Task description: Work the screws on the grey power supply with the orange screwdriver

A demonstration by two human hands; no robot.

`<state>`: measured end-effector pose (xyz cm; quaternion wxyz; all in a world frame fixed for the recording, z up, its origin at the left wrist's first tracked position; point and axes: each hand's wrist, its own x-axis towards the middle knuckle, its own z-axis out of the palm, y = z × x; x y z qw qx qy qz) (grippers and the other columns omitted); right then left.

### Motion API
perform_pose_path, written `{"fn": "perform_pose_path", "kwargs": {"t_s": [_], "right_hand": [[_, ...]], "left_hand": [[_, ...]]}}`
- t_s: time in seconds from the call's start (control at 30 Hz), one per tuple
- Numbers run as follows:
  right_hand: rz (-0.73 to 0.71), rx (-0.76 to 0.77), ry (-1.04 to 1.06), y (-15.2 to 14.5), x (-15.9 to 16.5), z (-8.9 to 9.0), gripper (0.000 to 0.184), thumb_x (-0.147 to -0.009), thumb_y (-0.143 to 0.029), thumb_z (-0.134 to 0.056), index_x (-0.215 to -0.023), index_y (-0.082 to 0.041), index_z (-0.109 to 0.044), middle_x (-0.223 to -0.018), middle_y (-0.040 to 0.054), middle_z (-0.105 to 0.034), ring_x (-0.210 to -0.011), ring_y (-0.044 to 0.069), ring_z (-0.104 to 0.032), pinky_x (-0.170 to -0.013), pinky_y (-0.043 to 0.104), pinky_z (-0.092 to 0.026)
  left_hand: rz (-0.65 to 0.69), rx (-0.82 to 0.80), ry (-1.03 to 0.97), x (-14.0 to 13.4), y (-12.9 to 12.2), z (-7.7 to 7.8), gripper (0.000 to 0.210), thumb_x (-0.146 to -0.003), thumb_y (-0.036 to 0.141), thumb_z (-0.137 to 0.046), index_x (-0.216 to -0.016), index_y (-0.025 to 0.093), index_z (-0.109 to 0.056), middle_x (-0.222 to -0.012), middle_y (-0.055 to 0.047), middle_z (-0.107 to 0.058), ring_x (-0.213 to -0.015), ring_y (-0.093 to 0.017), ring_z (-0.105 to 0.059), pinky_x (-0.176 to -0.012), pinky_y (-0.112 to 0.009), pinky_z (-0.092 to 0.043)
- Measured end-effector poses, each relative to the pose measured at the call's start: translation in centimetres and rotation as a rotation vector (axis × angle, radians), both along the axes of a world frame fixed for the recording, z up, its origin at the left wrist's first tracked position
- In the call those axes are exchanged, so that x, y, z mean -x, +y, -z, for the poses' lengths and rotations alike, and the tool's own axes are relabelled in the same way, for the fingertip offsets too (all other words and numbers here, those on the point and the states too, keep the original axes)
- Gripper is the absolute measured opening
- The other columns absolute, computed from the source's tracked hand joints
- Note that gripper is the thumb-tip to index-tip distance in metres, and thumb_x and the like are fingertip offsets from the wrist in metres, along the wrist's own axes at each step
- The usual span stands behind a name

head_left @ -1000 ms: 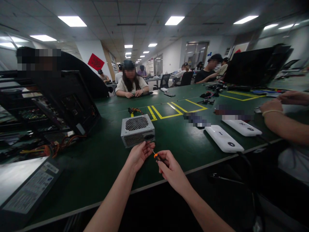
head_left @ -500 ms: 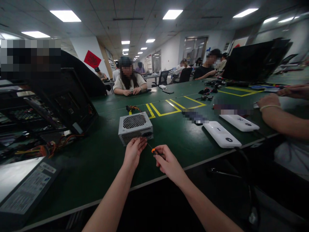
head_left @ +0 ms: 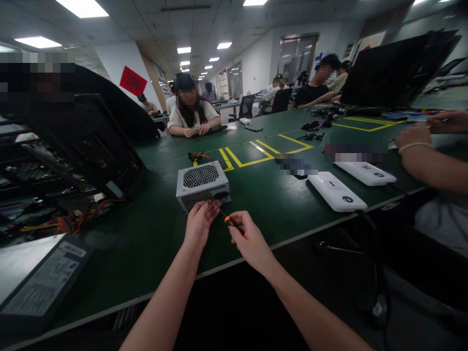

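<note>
A grey metal power supply point(head_left: 203, 176) with honeycomb vent holes stands on the green table in front of me. Close against its near face, my left hand point(head_left: 200, 219) has its fingers pressed together; whatever they pinch is too small or hidden to make out. My right hand point(head_left: 248, 236) is closed around a screwdriver point(head_left: 229, 221) with a black and orange handle. The thin shaft points up and left, its end at my left fingertips. Behind the power supply lies its bundle of coloured cables point(head_left: 199, 157).
An open black computer case point(head_left: 109, 146) and a second, labelled power supply point(head_left: 44, 278) occupy the left. White power banks point(head_left: 336, 191) lie to the right, beside a co-worker's hands point(head_left: 415, 139). Another person point(head_left: 192, 112) sits across the table point(head_left: 256, 214).
My view has tilted slightly, so the scene sits a little higher in the picture. Both hands keep nearly the same pose by the power supply, the screwdriver still in the right.
</note>
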<state>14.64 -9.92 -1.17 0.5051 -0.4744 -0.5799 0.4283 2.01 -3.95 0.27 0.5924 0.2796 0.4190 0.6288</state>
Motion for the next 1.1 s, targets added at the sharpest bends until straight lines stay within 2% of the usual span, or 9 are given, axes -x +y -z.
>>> {"fn": "perform_pose_path", "kwargs": {"t_s": [0.1,0.3,0.47,0.7,0.87,1.0,1.1], "right_hand": [[0.005,-0.033,0.002,-1.5,-0.3,-0.2,0.019,-0.080,-0.017,-0.045,-0.099,-0.020,-0.046,-0.093,0.0035,-0.056,-0.073,0.013,-0.056,-0.062,0.027,-0.046],[0.044,-0.105,-0.061,-3.7,-0.5,-0.2,0.020,-0.081,-0.017,-0.045,-0.101,-0.021,-0.046,-0.097,0.0047,-0.056,-0.089,0.017,-0.056,-0.079,0.034,-0.045],[0.053,-0.150,-0.078,-3.9,-0.3,-0.1,0.022,-0.083,-0.018,-0.044,-0.104,-0.021,-0.045,-0.099,0.0053,-0.056,-0.092,0.017,-0.056,-0.083,0.034,-0.044],[0.056,-0.171,-0.118,-4.0,-0.1,0.1,0.021,-0.084,-0.018,-0.043,-0.104,-0.021,-0.044,-0.099,0.0057,-0.055,-0.092,0.018,-0.055,-0.083,0.035,-0.044],[0.053,-0.142,-0.113,-3.9,0.1,0.0,0.021,-0.084,-0.020,-0.042,-0.105,-0.020,-0.043,-0.099,0.0071,-0.054,-0.089,0.018,-0.055,-0.075,0.034,-0.046],[0.032,-0.059,-0.011,-3.7,0.2,0.0,0.020,-0.085,-0.023,-0.041,-0.104,-0.020,-0.041,-0.094,0.0054,-0.053,-0.073,0.014,-0.056,-0.059,0.028,-0.046],[0.002,0.035,0.079,-3.2,0.2,0.1,0.018,-0.085,-0.026,-0.040,-0.102,-0.020,-0.039,-0.084,0.0015,-0.052,-0.056,0.009,-0.051,-0.047,0.023,-0.041]], "left_hand": [[0.050,0.039,-0.005,0.1,-0.4,-0.2,0.009,-0.081,0.010,-0.046,-0.075,0.012,-0.052,-0.083,-0.012,-0.068,-0.082,-0.019,-0.066,-0.078,-0.033,-0.051],[0.273,0.130,-0.219,0.4,-1.2,-1.0,0.016,-0.083,0.013,-0.044,-0.081,0.008,-0.058,-0.089,-0.014,-0.067,-0.088,-0.018,-0.064,-0.077,-0.027,-0.052],[0.307,0.153,-0.320,0.6,-1.4,-1.4,0.019,-0.084,0.012,-0.042,-0.085,0.007,-0.060,-0.088,-0.012,-0.067,-0.085,-0.016,-0.065,-0.074,-0.025,-0.053],[0.315,0.138,-0.322,0.6,-1.6,-1.3,0.018,-0.084,0.012,-0.043,-0.084,0.006,-0.060,-0.089,-0.012,-0.067,-0.086,-0.016,-0.064,-0.074,-0.024,-0.053],[0.324,0.122,-0.206,0.5,-1.5,-1.1,0.016,-0.083,0.014,-0.046,-0.086,0.008,-0.060,-0.088,-0.012,-0.067,-0.083,-0.016,-0.065,-0.073,-0.025,-0.053],[0.350,0.087,-0.103,0.3,-1.4,-1.0,0.016,-0.082,0.017,-0.049,-0.091,0.010,-0.059,-0.090,-0.013,-0.067,-0.080,-0.016,-0.065,-0.072,-0.026,-0.053],[0.383,0.070,-0.071,0.1,-1.4,-0.9,0.021,-0.081,0.018,-0.051,-0.099,0.010,-0.059,-0.095,-0.014,-0.067,-0.082,-0.016,-0.064,-0.073,-0.025,-0.052]]}}
